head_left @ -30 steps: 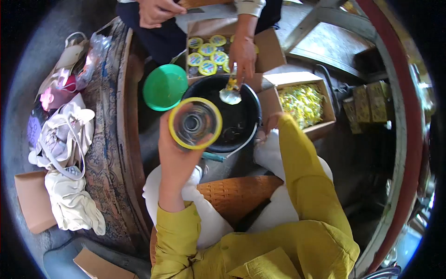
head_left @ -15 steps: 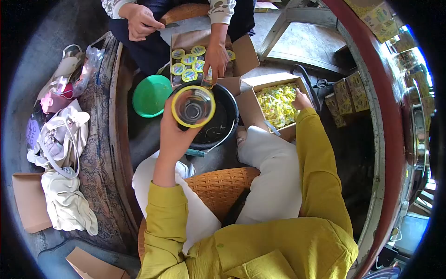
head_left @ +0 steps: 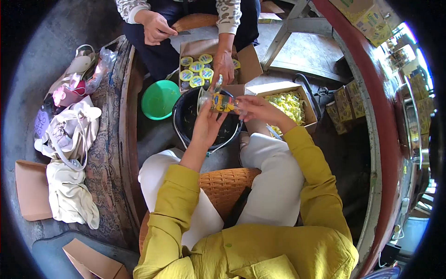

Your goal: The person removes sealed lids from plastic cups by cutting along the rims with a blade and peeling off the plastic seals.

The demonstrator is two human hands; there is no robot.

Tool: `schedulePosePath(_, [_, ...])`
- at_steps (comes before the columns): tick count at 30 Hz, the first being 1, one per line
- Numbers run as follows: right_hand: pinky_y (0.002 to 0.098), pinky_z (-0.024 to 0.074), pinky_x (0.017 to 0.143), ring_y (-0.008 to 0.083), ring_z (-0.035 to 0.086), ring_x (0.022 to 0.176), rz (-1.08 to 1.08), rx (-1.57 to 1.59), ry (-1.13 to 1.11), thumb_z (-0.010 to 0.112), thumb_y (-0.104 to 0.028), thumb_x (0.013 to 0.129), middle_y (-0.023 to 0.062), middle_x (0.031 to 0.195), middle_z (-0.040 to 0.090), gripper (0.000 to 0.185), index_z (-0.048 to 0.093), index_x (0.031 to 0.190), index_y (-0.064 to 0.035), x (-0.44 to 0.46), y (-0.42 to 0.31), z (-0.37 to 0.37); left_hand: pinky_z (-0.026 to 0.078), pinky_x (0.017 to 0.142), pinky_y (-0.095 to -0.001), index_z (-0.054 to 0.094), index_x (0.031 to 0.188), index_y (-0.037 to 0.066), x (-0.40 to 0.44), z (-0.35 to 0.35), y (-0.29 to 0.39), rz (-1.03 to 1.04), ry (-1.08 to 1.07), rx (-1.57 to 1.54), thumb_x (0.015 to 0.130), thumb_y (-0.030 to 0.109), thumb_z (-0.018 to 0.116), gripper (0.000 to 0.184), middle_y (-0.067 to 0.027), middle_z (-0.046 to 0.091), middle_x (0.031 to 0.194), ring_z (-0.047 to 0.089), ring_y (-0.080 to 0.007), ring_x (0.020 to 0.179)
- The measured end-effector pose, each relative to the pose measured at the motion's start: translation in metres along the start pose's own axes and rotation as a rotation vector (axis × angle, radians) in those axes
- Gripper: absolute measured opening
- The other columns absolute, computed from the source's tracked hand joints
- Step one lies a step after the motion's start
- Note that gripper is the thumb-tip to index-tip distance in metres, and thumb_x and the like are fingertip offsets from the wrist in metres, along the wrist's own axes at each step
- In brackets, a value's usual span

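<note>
My left hand (head_left: 207,125) is wrapped round a clear cup (head_left: 224,103) with a yellow rim and a printed yellow label, tipped on its side above the black bucket (head_left: 183,125). At the cup's base end, my right hand (head_left: 260,110) has its fingers closed; whether they pinch anything there is too small to tell. Just beyond the cup, a co-worker's hand (head_left: 224,67) holds a small clear item over the bucket's far rim. Behind it stands a cardboard box of yellow-lidded cups (head_left: 196,67). An open box of yellow wrappers (head_left: 288,104) lies beyond my right forearm.
A green basin (head_left: 160,100) sits left of the bucket. The co-worker's other hand (head_left: 157,29) holds a dark, flat blade-like item. Bags (head_left: 69,132) lie on the patterned bench at left. Stacked yellow boxes (head_left: 346,104) and a red-edged frame (head_left: 395,139) are at right.
My right hand has come back from the wrapper box to the cup. My left hand has turned the cup from facing up onto its side, and its printed label now shows.
</note>
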State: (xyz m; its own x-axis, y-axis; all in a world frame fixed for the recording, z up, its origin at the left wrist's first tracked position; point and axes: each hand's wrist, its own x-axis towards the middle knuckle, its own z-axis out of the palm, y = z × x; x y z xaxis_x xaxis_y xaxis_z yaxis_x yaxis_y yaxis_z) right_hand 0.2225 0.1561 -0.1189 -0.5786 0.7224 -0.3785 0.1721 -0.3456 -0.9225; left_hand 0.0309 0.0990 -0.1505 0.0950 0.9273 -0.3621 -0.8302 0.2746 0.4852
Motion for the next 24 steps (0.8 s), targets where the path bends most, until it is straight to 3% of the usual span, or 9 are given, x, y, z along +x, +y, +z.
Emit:
schedulePosePath(2, [0.0295, 0.0477, 0.069, 0.0155, 0.058, 0.081, -0.096, -0.229, 0.152, 0.064, -0.033, 0.077, 0.0076, 0.096, 0.059, 0.047, 0.051, 0.113, -0.0046, 0.009, 0.004, 0.004, 0.031, 0.097, -0.0435, 0.035, 0.124, 0.005, -0.005, -0.007, -0.004, -0.150, 0.102, -0.104, 0.080, 0.039, 0.058, 0.061, -0.0092, 0.044, 0.120, 0.039, -0.0209, 0.116])
schedulePosePath(3, [0.0301, 0.0474, 0.068, 0.0169, 0.058, 0.078, -0.179, -0.422, 0.269, 0.067, -0.030, 0.075, 0.0080, 0.093, 0.060, 0.046, 0.053, 0.111, -0.0049, 0.014, 0.005, 0.007, 0.029, 0.097, -0.0458, 0.019, 0.133, 0.003, -0.019, 0.003, -0.004, -0.250, 0.261, -0.196, 0.073, 0.042, 0.062, 0.084, -0.0136, 0.037, 0.123, 0.035, -0.0258, 0.117])
schedulePosePath(4, [0.0307, 0.0472, 0.067, 0.0182, 0.059, 0.075, -0.265, -0.612, 0.388, 0.070, -0.027, 0.072, 0.0083, 0.089, 0.061, 0.045, 0.054, 0.108, -0.0052, 0.019, 0.008, 0.010, 0.028, 0.097, -0.0461, 0.014, 0.134, 0.003, -0.028, 0.004, -0.006, -0.246, 0.279, -0.141, 0.072, 0.042, 0.063, 0.088, -0.0138, 0.036, 0.122, 0.036, -0.0270, 0.115])
schedulePosePath(6, [0.0334, 0.0469, 0.066, 0.0226, 0.058, 0.074, -0.515, -0.857, 0.356, 0.072, -0.023, 0.067, 0.0099, 0.086, 0.059, 0.044, 0.055, 0.103, -0.0043, 0.028, 0.021, 0.022, 0.027, 0.097, -0.0467, 0.006, 0.136, 0.003, -0.040, 0.002, -0.006, -0.241, 0.317, -0.024, 0.071, 0.042, 0.064, 0.095, -0.0142, 0.036, 0.119, 0.037, -0.0294, 0.112])
schedulePosePath(7, [0.0348, 0.0468, 0.066, 0.0249, 0.058, 0.073, -0.642, -0.978, 0.337, 0.073, -0.021, 0.064, 0.0108, 0.084, 0.058, 0.044, 0.056, 0.101, -0.0038, 0.031, 0.027, 0.028, 0.030, 0.094, -0.0441, 0.020, 0.129, 0.004, -0.041, 0.002, 0.002, -0.198, 0.318, 0.005, 0.071, 0.041, 0.063, 0.081, -0.0110, 0.038, 0.110, 0.041, -0.0264, 0.103])
schedulePosePath(10, [0.0387, 0.0462, 0.070, 0.0311, 0.056, 0.077, -0.477, -1.088, 0.287, 0.071, -0.016, 0.062, 0.0118, 0.085, 0.054, 0.043, 0.057, 0.101, -0.0055, 0.033, 0.037, 0.050, 0.032, 0.085, -0.0383, 0.043, 0.108, 0.016, -0.026, -0.014, 0.029, 0.126, 0.367, -0.077, 0.073, 0.040, 0.061, 0.047, -0.0023, 0.038, 0.104, 0.040, -0.0186, 0.092])
schedulePosePath(15, [0.0395, 0.0458, 0.074, 0.0314, 0.055, 0.084, -0.447, -1.200, 0.223, 0.070, -0.015, 0.061, 0.0114, 0.088, 0.053, 0.038, 0.058, 0.096, -0.0073, 0.041, 0.054, 0.053, 0.032, 0.081, -0.0377, 0.039, 0.103, 0.013, -0.021, -0.007, 0.079, 0.367, 0.405, -0.230, 0.076, 0.035, 0.058, 0.040, -0.0019, 0.037, 0.099, 0.041, -0.0174, 0.089])
schedulePosePath(24, [0.0401, 0.0470, 0.073, 0.0320, 0.057, 0.086, -0.278, -1.201, 0.058, 0.073, -0.018, 0.057, 0.0144, 0.089, 0.055, 0.038, 0.060, 0.090, -0.0065, 0.037, 0.059, 0.049, 0.033, 0.077, -0.0367, 0.035, 0.103, 0.010, -0.022, -0.014, 0.092, 0.368, 0.360, -0.308, 0.076, 0.033, 0.058, 0.042, -0.0038, 0.036, 0.098, 0.042, -0.0184, 0.088])
